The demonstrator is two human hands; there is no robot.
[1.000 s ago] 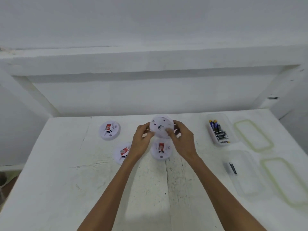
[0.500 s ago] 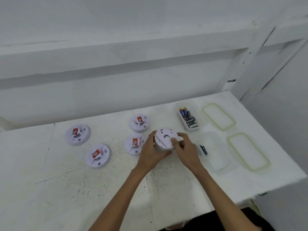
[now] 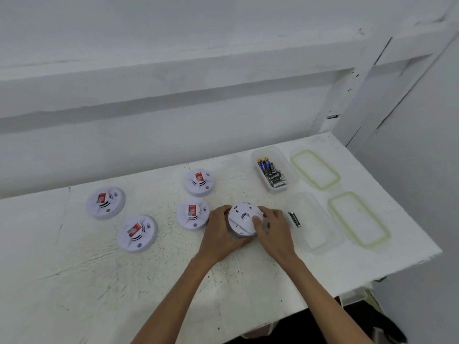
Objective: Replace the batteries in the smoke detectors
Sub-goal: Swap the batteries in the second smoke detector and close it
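Observation:
A white round smoke detector (image 3: pixel 242 218) sits back side up, just above the white table (image 3: pixel 99 269). My left hand (image 3: pixel 219 234) grips its left rim. My right hand (image 3: pixel 274 230) curls round its right edge, thumb pressed on the back plate. Several more detectors with red labels lie face up: one (image 3: pixel 193 214) just left of my hands, one (image 3: pixel 199 182) behind it, and two (image 3: pixel 105 202) (image 3: pixel 137 233) further left. A clear tub (image 3: pixel 289 170) holds several batteries. A second clear tub (image 3: pixel 315 224) holds one dark battery (image 3: pixel 294 219).
Two clear lids with green rims (image 3: pixel 315 168) (image 3: pixel 359 219) lie at the table's right end. The table's right edge and front corner (image 3: pixel 422 254) drop off close by. A white wall with a ledge runs behind the table.
The view swung to the right and down. Both hands brought the detector down from mid-air to the table, right of the face-up detectors, near the battery tubs.

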